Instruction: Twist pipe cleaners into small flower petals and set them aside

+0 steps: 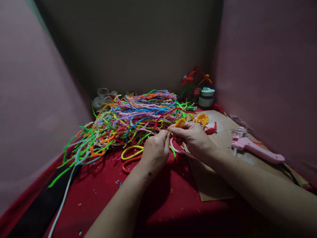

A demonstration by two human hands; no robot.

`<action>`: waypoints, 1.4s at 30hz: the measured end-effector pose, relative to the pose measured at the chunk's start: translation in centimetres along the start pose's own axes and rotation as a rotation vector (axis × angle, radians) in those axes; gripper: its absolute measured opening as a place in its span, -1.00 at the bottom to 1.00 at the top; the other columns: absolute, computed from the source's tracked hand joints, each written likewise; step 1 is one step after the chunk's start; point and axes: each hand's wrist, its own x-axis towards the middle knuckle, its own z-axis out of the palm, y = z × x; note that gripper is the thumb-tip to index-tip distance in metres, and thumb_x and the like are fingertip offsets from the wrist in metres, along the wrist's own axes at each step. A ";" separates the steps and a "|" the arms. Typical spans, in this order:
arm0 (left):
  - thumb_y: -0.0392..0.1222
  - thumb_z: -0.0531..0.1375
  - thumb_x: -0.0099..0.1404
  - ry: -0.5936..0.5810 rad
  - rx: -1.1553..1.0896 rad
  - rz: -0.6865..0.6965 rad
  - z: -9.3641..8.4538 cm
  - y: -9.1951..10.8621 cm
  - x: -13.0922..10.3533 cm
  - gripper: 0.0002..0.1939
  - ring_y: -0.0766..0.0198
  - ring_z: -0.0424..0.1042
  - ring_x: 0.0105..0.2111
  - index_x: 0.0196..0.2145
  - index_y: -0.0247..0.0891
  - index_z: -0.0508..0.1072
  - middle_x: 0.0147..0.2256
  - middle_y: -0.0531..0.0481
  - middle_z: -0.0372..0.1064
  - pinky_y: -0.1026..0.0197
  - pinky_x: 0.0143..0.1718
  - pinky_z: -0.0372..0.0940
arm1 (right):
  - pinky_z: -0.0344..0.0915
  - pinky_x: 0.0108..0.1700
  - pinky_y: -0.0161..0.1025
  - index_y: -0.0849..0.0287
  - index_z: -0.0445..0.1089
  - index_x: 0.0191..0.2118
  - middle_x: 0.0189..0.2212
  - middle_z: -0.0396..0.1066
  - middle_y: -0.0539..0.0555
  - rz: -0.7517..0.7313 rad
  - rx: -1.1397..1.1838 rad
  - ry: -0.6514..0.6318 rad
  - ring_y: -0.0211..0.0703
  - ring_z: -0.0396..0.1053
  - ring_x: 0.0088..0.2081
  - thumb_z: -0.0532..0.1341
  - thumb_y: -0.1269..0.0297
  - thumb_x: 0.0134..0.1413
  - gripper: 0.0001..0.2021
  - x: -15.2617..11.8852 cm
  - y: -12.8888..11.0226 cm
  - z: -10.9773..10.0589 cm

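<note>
My left hand (156,147) and my right hand (194,137) meet at the middle of the view, fingertips pinched together. Between them is an orange-yellow fuzzy petal-like piece (179,123), rising just above my right thumb and fingers. My left fingers close on its lower end, which is mostly hidden by the fingertips. Behind the hands lies a large heap of colourful pipe cleaners (147,110). More yellow-orange looped pieces (202,119) and a red fuzzy piece (211,129) lie just beyond my right hand.
A pink glue gun (258,151) lies on brown cardboard (215,190) at the right. Yellow-and-red-handled scissors (131,158) rest on the red cloth (104,204). Behind stand a lidded jar (206,97) and red flowers (189,78). A pale cable (61,205) runs along the left.
</note>
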 end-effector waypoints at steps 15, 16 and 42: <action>-0.16 -0.11 0.34 -0.018 0.051 -0.040 -0.1 0.3 0.0 -0.70 0.26 0.38 -0.52 -0.36 -0.28 0.36 -0.48 -0.09 0.43 0.28 -0.48 0.11 | 0.08 -0.50 -0.34 0.27 0.41 -0.46 -0.59 0.29 -0.04 -0.012 0.035 0.049 -0.38 0.15 -0.57 0.35 0.19 -0.25 -0.75 0.2 0.4 0.0; -0.18 -0.12 0.34 -0.014 0.083 -0.024 -0.1 0.3 -0.1 -0.70 0.26 0.38 -0.51 -0.35 -0.28 0.36 -0.47 -0.09 0.43 0.28 -0.47 0.11 | 0.10 -0.48 -0.33 0.27 0.41 -0.44 -0.56 0.31 -0.03 -0.011 0.027 0.073 -0.36 0.17 -0.56 0.35 0.18 -0.25 -0.74 0.3 0.5 0.0; -0.12 0.22 0.08 0.025 -1.240 -0.331 -2.0 -0.8 0.6 -0.77 0.44 0.23 -0.60 -0.54 -0.38 0.41 -0.60 0.09 0.27 0.37 -0.53 0.17 | -0.09 -0.61 -0.36 0.28 0.33 -0.61 -0.73 0.17 -0.08 0.265 -0.103 -0.268 -0.44 0.03 -0.68 0.24 0.23 -0.12 -0.77 -1.2 -1.1 1.1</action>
